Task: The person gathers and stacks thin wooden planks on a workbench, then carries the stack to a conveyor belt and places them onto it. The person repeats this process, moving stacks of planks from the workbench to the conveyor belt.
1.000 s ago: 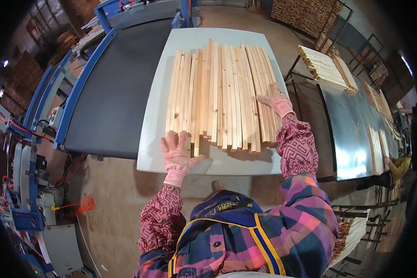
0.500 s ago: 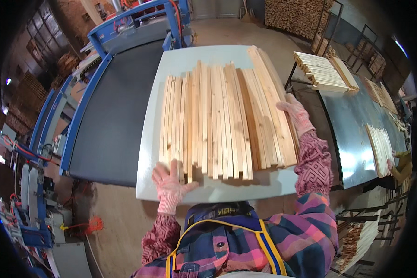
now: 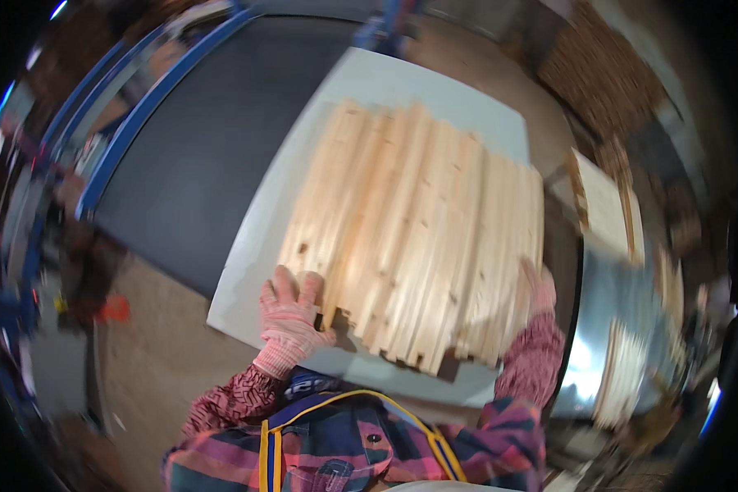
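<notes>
long, pale wooden slats (image 3: 410,246) already lie side by side between the pink-gloved left hand (image 3: 289,316), fingers apart, and pink-gloved right hand (image 3: 541,293), too blurred to tell; near ends aren't yet level.

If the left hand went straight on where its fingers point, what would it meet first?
Probably the leftmost wooden strips, whose near ends lie just ahead of the left hand; blur hides whether they already touch.

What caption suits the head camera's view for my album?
Gloved left hand and right hand flanking a row of wooden strips on a pale table.
</notes>
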